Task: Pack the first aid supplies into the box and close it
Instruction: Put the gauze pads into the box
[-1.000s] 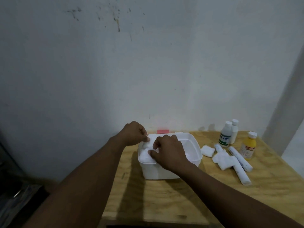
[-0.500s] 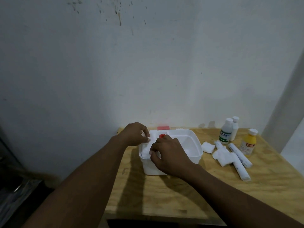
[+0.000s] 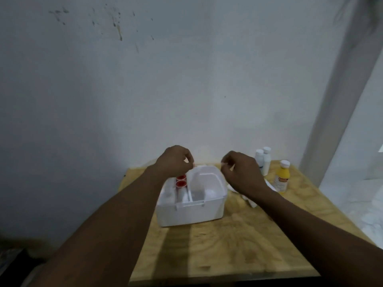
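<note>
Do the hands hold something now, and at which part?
It cannot be told surely. Both the left hand and the right hand are curled above the white box, fingers pinched, but any thing between them is too blurred.

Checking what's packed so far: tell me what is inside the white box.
In the white box, the left compartment holds two red-capped containers with something white below them. The right compartment shows a pale, blurred item. The left hand hides the far left corner.

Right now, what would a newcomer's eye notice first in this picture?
First, the open white box at the middle of the wooden table, with two red caps showing in its left compartment. Next, the left hand and right hand raised above its far rim. Then the yellow bottle standing to the right.
</note>
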The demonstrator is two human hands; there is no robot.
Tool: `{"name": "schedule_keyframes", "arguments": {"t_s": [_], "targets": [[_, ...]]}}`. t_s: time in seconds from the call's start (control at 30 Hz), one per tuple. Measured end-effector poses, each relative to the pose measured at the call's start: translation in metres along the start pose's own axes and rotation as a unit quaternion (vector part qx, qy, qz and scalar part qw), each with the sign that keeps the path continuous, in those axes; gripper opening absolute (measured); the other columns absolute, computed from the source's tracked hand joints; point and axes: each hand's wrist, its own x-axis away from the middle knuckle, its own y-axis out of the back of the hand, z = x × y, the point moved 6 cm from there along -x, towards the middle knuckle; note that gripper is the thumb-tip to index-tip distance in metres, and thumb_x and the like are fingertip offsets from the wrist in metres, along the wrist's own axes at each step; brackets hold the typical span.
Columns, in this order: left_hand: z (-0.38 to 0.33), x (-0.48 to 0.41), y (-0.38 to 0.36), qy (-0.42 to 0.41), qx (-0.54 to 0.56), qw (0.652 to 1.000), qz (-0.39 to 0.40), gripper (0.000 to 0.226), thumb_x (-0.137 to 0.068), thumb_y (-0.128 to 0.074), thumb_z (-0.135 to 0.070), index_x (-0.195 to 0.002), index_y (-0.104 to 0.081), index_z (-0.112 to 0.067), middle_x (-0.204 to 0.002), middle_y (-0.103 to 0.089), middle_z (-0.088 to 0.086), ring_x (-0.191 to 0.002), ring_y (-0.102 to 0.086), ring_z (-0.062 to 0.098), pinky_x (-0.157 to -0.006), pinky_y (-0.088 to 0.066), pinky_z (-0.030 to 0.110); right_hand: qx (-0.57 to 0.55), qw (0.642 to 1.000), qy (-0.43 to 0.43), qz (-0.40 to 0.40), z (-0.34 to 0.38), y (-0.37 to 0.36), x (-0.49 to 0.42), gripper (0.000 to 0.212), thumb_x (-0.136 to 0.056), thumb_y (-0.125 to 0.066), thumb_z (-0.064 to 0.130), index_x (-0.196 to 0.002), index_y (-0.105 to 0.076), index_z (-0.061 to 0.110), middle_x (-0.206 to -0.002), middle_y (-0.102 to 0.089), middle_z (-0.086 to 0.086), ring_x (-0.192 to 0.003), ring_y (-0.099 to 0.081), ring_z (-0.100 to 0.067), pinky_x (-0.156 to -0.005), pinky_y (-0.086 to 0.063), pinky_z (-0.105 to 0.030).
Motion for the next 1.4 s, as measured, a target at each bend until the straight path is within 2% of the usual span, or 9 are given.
{"name": "schedule_keyframes", "arguments": {"t_s": [0.13, 0.23, 0.37, 0.63, 0.77, 0.93, 1.2, 1.3, 1.4], "targets": [[-0.048, -0.026, -0.045, -0.034, -0.033, 0.997, 0.057, 0.016, -0.082, -0.071, -0.036, -0.096, -0.073, -0.028, -0.106, -0.065, -0.004, -0.106, -0.062, 0.019, -0.095, -0.052, 0.038, 0.081, 0.988, -0.111, 0.071, -0.07, 0.013, 0.011, 0.027, -0.083, -0.063, 0.028, -0.106, -0.063, 0.014, -0.097, -0.067, -0.004, -0.09, -0.063, -0.02, -0.071, -0.044, -0.03], [-0.081, -0.041, -0.082, -0.065, -0.112, 0.985, 0.115, 0.027, -0.087, -0.065, -0.038, -0.112, -0.07, -0.028, -0.125, -0.064, -0.002, -0.118, -0.058, 0.021, -0.102, -0.046, 0.041, 0.137, 0.975, -0.124, 0.122, -0.098, 0.008, 0.023, 0.04, -0.084, -0.064, 0.03, -0.118, -0.057, 0.01, -0.111, -0.062, -0.01, -0.1, -0.062, -0.027, -0.077, -0.046, -0.032], [-0.108, -0.057, -0.127, -0.093, -0.228, 0.955, 0.165, 0.034, -0.093, -0.058, -0.028, -0.126, -0.061, -0.024, -0.129, -0.063, 0.002, -0.118, -0.058, 0.024, -0.103, -0.041, 0.043, 0.215, 0.95, -0.125, 0.191, -0.113, -0.004, 0.032, 0.051, -0.085, -0.063, 0.03, -0.129, -0.046, 0.011, -0.126, -0.052, -0.014, -0.114, -0.053, -0.031, -0.09, -0.046, -0.037], [-0.111, -0.066, -0.176, -0.074, -0.321, 0.92, 0.212, 0.02, -0.09, -0.06, -0.027, -0.107, -0.06, -0.017, -0.095, -0.058, 0.003, -0.105, -0.062, 0.026, -0.093, -0.041, 0.044, 0.183, 0.958, -0.119, 0.188, -0.129, -0.011, 0.037, 0.032, -0.081, -0.066, 0.026, -0.109, -0.055, 0.013, -0.112, -0.057, -0.007, -0.1, -0.058, -0.023, -0.07, -0.044, -0.029], [-0.108, -0.064, -0.175, -0.066, -0.32, 0.923, 0.205, 0.028, -0.091, -0.062, -0.026, -0.117, -0.059, -0.015, -0.11, -0.063, 0.005, -0.107, -0.061, 0.025, -0.096, -0.04, 0.045, 0.152, 0.965, -0.119, 0.176, -0.131, -0.007, 0.036, 0.022, -0.08, -0.066, 0.024, -0.099, -0.058, 0.016, -0.099, -0.057, -0.002, -0.085, -0.056, -0.016, -0.06, -0.038, -0.023], [-0.112, -0.062, -0.161, -0.07, -0.258, 0.942, 0.201, 0.022, -0.089, -0.066, -0.025, -0.106, -0.06, -0.013, -0.095, -0.059, 0.005, -0.099, -0.064, 0.027, -0.093, -0.052, 0.044, 0.094, 0.974, -0.127, 0.161, -0.126, 0.002, 0.033, 0.013, -0.084, -0.063, 0.028, -0.082, -0.053, 0.02, -0.087, -0.06, -0.002, -0.075, -0.057, -0.017, -0.052, -0.034, -0.022], [-0.108, -0.064, -0.074, -0.063, -0.059, 0.99, 0.107, 0.018, -0.083, -0.075, -0.027, -0.098, -0.073, -0.019, -0.116, -0.067, 0.006, -0.104, -0.063, 0.026, -0.091, -0.054, 0.038, -0.007, 0.986, -0.158, 0.061, -0.094, 0.039, 0.009, 0.008, -0.082, -0.063, 0.019, -0.076, -0.062, 0.014, -0.066, -0.058, 0.004, -0.064, -0.055, -0.013, -0.052, -0.033, -0.021], [-0.091, -0.052, -0.032, -0.041, -0.002, 0.997, 0.062, 0.016, -0.08, -0.079, -0.023, -0.094, -0.077, -0.016, -0.095, -0.069, 0.003, -0.097, -0.066, 0.022, -0.079, -0.048, 0.026, -0.085, 0.982, -0.165, 0.044, -0.072, 0.045, 0.001, 0.009, -0.079, -0.067, 0.015, -0.087, -0.064, 0.013, -0.068, -0.063, 0.001, -0.06, -0.057, -0.01, -0.059, -0.04, -0.025], [-0.064, -0.035, 0.006, -0.001, 0.044, 0.998, 0.041, 0.013, -0.083, -0.078, -0.017, -0.095, -0.078, -0.012, -0.083, -0.069, 0.002, -0.08, -0.069, 0.02, -0.069, -0.05, 0.024, -0.195, 0.959, -0.192, 0.071, -0.043, 0.038, -0.001, 0.022, -0.081, -0.07, 0.012, -0.097, -0.056, 0.015, -0.071, -0.07, -0.013, -0.052, -0.063, -0.014, -0.047, -0.044, -0.026]]}}
